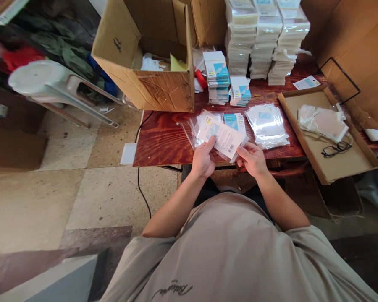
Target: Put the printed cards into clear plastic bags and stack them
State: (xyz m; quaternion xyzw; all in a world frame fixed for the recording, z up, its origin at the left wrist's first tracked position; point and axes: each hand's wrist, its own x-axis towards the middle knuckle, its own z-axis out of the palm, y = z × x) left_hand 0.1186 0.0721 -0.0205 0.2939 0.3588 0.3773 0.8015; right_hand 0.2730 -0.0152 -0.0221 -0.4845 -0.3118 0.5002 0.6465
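Note:
Between my two hands is a white printed card (pixel 224 137) with a barcode and a blue picture, tilted above the table's front edge. Clear plastic shows around its lower right end. My left hand (pixel 204 158) pinches the card's near side, thumb on top. At the right end, my right hand (pixel 251 158) grips it with the thumb over the corner. Behind the card lie clear plastic sleeves (pixel 192 131) and a small fanned stack of blue-and-white cards (pixel 235 121). To the right is a pile of filled clear sleeves (pixel 267 126).
An open cardboard box (pixel 164 90) stands at the back left of the red-brown table (pixel 157 142). Behind are card stacks (pixel 217 73) and tall piles of packed sleeves (pixel 242 42). A shallow cardboard tray (pixel 327 163) with glasses (pixel 336 149) sits right. A white stool (pixel 34 79) stands left.

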